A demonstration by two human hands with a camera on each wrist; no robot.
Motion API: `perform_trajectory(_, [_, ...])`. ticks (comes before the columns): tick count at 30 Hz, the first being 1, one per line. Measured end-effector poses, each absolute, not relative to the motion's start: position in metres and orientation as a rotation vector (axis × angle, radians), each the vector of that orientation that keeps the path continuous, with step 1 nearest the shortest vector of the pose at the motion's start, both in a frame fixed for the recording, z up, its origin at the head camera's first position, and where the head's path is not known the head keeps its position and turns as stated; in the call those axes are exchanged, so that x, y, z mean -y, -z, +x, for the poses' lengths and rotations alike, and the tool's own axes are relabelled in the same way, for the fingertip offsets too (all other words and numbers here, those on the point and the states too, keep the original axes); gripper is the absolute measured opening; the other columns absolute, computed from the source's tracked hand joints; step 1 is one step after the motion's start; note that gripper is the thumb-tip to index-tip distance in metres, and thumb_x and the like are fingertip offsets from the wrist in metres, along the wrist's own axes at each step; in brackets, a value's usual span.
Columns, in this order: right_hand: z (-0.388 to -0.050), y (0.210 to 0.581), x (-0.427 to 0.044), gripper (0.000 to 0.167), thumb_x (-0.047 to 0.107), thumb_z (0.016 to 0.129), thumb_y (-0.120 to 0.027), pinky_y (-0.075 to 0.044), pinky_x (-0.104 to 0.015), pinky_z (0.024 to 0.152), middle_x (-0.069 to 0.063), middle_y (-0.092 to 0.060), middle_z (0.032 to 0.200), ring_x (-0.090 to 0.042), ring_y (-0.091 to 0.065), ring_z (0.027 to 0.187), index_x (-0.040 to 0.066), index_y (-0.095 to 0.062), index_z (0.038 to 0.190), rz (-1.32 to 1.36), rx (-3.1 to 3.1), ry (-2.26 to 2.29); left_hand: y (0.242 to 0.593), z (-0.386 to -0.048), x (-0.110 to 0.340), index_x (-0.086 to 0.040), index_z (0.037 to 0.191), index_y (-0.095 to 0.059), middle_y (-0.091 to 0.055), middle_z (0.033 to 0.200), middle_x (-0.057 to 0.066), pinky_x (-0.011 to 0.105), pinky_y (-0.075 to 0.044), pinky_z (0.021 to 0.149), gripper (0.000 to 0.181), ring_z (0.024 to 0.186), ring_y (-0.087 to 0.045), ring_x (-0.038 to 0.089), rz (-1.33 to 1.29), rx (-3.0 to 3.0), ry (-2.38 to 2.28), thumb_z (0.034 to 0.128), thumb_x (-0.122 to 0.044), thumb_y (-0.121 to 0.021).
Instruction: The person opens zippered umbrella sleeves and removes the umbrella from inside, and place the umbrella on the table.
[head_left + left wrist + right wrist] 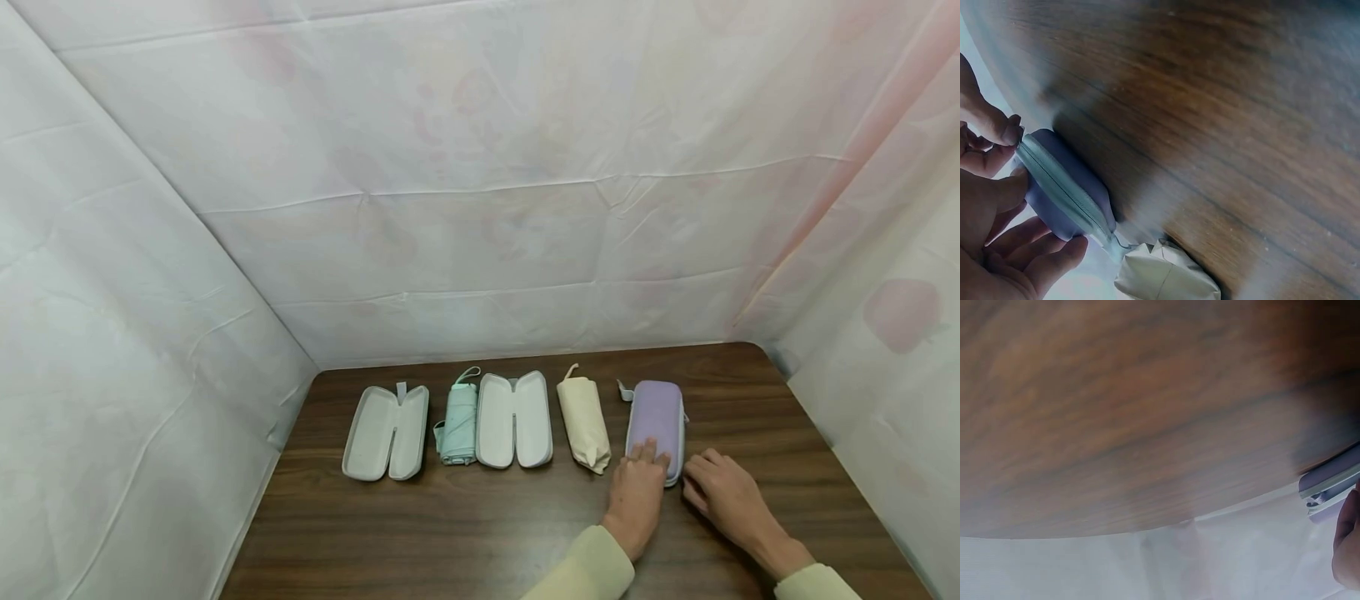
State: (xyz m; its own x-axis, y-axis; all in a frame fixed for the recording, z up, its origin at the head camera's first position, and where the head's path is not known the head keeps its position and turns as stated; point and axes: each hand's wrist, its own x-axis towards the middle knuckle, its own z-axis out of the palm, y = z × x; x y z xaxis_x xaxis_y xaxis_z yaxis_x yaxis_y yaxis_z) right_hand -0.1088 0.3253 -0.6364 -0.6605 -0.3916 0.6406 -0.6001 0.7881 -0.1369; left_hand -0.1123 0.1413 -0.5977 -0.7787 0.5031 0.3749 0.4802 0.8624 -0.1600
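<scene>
A purple zippered case [656, 408] lies closed-looking at the right of the row, a fabric loop at its far left corner. My left hand [636, 492] holds its near end, fingers on top and thumb against the end, as the left wrist view shows. At the near right corner, my right hand [723, 496] pinches what looks like the zipper pull [1020, 134]; the fingertips partly hide it. A metal slider [1315, 500] shows on the case's side in the right wrist view. Left of the case lies a cream folded umbrella [583, 423] in its sleeve.
Two open cases with pale linings, a left one [372, 433] and a middle one [495, 421], lie on the brown wooden table [420, 533]. Between them is a mint folded umbrella [459, 423] with a wrist strap. Pale sheets [480, 250] hang behind and at both sides.
</scene>
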Motion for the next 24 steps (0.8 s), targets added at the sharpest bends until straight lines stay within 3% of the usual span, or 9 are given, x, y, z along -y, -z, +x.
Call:
perform_trajectory(4, [-0.106, 0.635, -0.324, 0.033, 0.026, 0.1, -0.045, -0.048, -0.04, 0.061, 0.003, -0.063, 0.079, -0.017, -0.056, 0.074, 0.012, -0.068, 0.08, 0.739, 2.38, -0.456, 0.6, -0.112, -0.143, -0.037, 0.12, -0.079, -0.071, 0.133, -0.009, 0.02, -0.058, 0.077, 0.03, 0.114, -0.069, 0.007, -0.716, 2.622, -0.058, 0.0915, -0.028, -0.08])
perform_trajectory(10, [-0.103, 0.636, -0.322, 0.014, 0.018, 0.088, -0.056, -0.047, -0.038, 0.06, 0.005, -0.061, 0.078, -0.015, -0.053, 0.073, 0.014, -0.066, 0.079, 0.751, 2.381, -0.47, 0.603, -0.112, -0.145, -0.035, 0.116, -0.08, -0.073, 0.13, -0.007, 0.017, -0.058, 0.077, 0.029, 0.111, -0.07, 0.007, -0.71, 2.579, -0.033, 0.0882, -0.029, -0.083])
perform_trajectory(24, [-0.103, 0.634, -0.319, 0.027, 0.023, 0.095, -0.047, -0.045, -0.036, 0.062, 0.005, -0.061, 0.076, -0.015, -0.053, 0.072, 0.014, -0.065, 0.077, 0.755, 2.351, -0.449, 0.591, -0.116, -0.141, -0.038, 0.126, -0.077, -0.069, 0.136, -0.01, 0.016, -0.058, 0.075, 0.032, 0.12, -0.068, 0.003, -0.81, 2.694, -0.111, 0.0961, -0.027, -0.077])
